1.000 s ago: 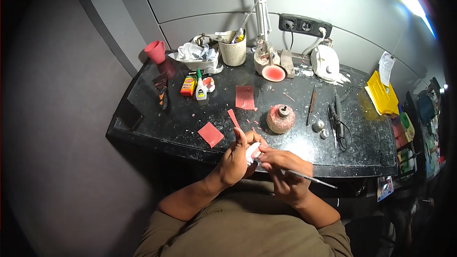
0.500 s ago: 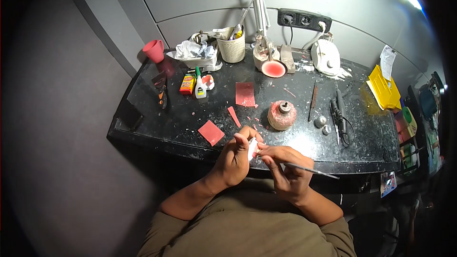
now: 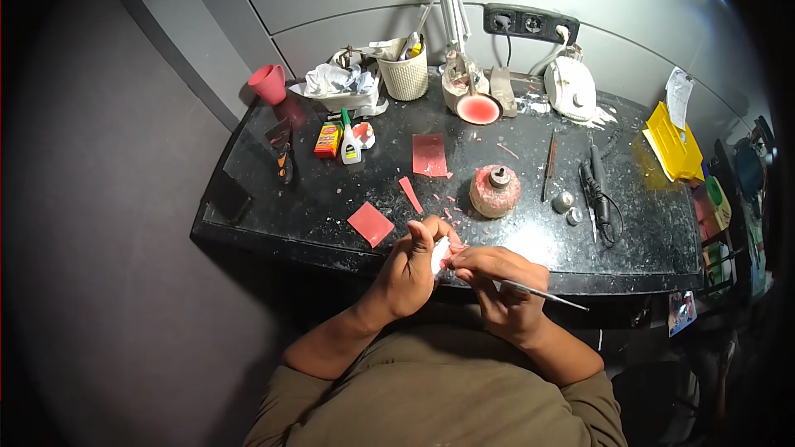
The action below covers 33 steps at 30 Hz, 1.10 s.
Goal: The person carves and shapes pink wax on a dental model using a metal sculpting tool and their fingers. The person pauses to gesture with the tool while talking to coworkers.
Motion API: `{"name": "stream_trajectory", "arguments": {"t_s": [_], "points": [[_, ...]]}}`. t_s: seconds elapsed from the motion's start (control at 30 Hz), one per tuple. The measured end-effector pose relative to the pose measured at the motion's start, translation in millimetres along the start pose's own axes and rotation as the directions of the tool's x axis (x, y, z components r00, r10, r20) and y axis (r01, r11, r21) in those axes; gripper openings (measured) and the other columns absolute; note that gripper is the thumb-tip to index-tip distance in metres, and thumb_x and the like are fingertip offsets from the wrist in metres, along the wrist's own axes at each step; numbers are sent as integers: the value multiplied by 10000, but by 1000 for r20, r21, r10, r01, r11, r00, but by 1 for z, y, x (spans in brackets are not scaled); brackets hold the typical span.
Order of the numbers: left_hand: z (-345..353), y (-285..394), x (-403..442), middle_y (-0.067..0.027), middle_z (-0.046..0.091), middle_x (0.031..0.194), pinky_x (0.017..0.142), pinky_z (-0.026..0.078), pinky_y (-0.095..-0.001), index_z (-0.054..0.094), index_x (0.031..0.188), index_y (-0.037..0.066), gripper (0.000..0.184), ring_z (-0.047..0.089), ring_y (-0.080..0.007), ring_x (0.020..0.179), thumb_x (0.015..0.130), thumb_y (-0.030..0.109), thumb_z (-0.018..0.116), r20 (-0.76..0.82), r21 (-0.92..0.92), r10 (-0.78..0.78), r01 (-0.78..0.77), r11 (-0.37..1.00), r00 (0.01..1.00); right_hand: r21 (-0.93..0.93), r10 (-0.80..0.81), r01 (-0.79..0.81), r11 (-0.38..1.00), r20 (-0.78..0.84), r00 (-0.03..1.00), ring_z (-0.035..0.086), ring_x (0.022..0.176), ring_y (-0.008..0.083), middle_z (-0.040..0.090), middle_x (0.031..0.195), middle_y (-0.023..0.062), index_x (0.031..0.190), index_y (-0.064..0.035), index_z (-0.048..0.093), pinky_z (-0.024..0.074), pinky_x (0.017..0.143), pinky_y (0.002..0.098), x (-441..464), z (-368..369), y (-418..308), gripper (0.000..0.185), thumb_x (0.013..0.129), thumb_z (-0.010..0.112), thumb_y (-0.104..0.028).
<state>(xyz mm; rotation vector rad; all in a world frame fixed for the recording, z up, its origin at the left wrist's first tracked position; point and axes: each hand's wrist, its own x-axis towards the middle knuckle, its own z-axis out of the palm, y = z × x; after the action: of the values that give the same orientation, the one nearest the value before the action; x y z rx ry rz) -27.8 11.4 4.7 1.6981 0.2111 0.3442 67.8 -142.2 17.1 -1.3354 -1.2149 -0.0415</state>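
Note:
Near the front edge of the table, my left hand (image 3: 404,277) is closed around a small white dental model (image 3: 438,257) with pink wax on it, the thumb pointing up. My right hand (image 3: 509,285) pinches a thin metal wax carver (image 3: 548,295), its handle sticking out to the right. The carver's working tip is at the model but hidden by my fingers. Just beyond the hands lie a pink wax sheet (image 3: 371,224), a narrow wax strip (image 3: 410,195) and small pink scraps. A wax-smeared spirit burner (image 3: 495,193) stands beyond my right hand.
Another wax sheet (image 3: 429,155) lies mid-table. Behind it are a glue bottle (image 3: 350,147), a woven cup (image 3: 404,74) and a round pink-filled dish (image 3: 479,108) by the lamp. To the right lie a brown-handled tool (image 3: 550,167) and a corded black handpiece (image 3: 599,190).
The view has shifted slightly, so the table's things sit a little differently in it. Both hands keep their hold, with the carver's handle angled slightly differently.

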Motion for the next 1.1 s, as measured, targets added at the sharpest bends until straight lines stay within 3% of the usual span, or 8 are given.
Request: {"name": "stream_trajectory", "arguments": {"t_s": [0.23, 0.37, 0.47, 0.57, 0.77, 0.83, 0.97, 1.1], "points": [[-6, 10, 2, 8, 590, 781, 479, 347, -191, 620, 1037, 14, 1007, 465, -48, 564, 917, 826, 37, 136, -194, -253, 276, 941, 958, 21, -67, 66, 998, 16, 998, 742, 848, 282, 744, 929, 145, 968, 29, 710, 599, 786, 343, 3, -2, 3, 145, 834, 746, 71], [-5, -21, 7, -17, 636, 779, 412, 304, -190, 645, 1015, -29, 1128, 444, -52, 499, 861, 882, -2, 176, -357, -211, 262, 897, 961, 56, -25, 22, 998, 48, 999, 743, 846, 267, 746, 930, 147, 968, 26, 716, 596, 763, 328, 7, -5, 1, 126, 849, 741, 59], [-13, 11, 6, -51, 665, 764, 405, 312, -197, 668, 968, -59, 1209, 456, -64, 484, 823, 902, -52, 361, -232, -264, 360, 903, 894, 88, 6, -13, 996, 74, 997, 743, 842, 263, 747, 931, 149, 971, 27, 719, 595, 755, 323, 6, -7, 2, 123, 852, 743, 51], [-15, 11, 6, -80, 677, 760, 450, 365, -209, 683, 950, -75, 1276, 515, -92, 530, 775, 928, -86, 371, -144, -260, 332, 932, 891, 68, -7, 2, 998, 80, 997, 743, 839, 264, 748, 933, 148, 969, 29, 720, 595, 753, 322, 4, -6, 2, 123, 850, 747, 48], [-12, -8, 2, -97, 665, 791, 631, 480, -241, 666, 966, -94, 1284, 598, -147, 668, 754, 947, -54, 310, -349, -271, 374, 859, 911, 80, 24, -30, 996, 69, 997, 743, 838, 258, 750, 935, 139, 959, 24, 720, 596, 756, 328, 0, -1, -1, 126, 841, 756, 48], [-18, -17, 6, -95, 653, 804, 726, 506, -263, 658, 967, -98, 1276, 629, -167, 744, 754, 947, -42, 377, -236, -143, 245, 940, 915, 85, 64, -68, 994, 52, 997, 743, 838, 255, 750, 935, 137, 957, 22, 720, 595, 757, 328, -1, 1, -2, 127, 839, 758, 48], [-15, -14, 5, -81, 642, 801, 736, 518, -270, 652, 955, -100, 1270, 632, -170, 746, 752, 946, -39, 328, -230, -181, 264, 936, 927, 50, -4, 2, 999, 38, 999, 740, 831, 253, 748, 936, 138, 970, 18, 719, 589, 746, 319, -2, 3, -1, 135, 843, 756, 47], [-9, -15, 3, -37, 572, 762, 814, 441, -239, 600, 833, 4, 1074, 517, -119, 724, 896, 773, -147, 256, -330, -204, 284, 900, 945, 21, -28, 28, 999, 32, 999, 734, 810, 264, 744, 926, 142, 985, 26, 706, 587, 730, 325, -2, 6, 0, 156, 841, 753, 63]]}}
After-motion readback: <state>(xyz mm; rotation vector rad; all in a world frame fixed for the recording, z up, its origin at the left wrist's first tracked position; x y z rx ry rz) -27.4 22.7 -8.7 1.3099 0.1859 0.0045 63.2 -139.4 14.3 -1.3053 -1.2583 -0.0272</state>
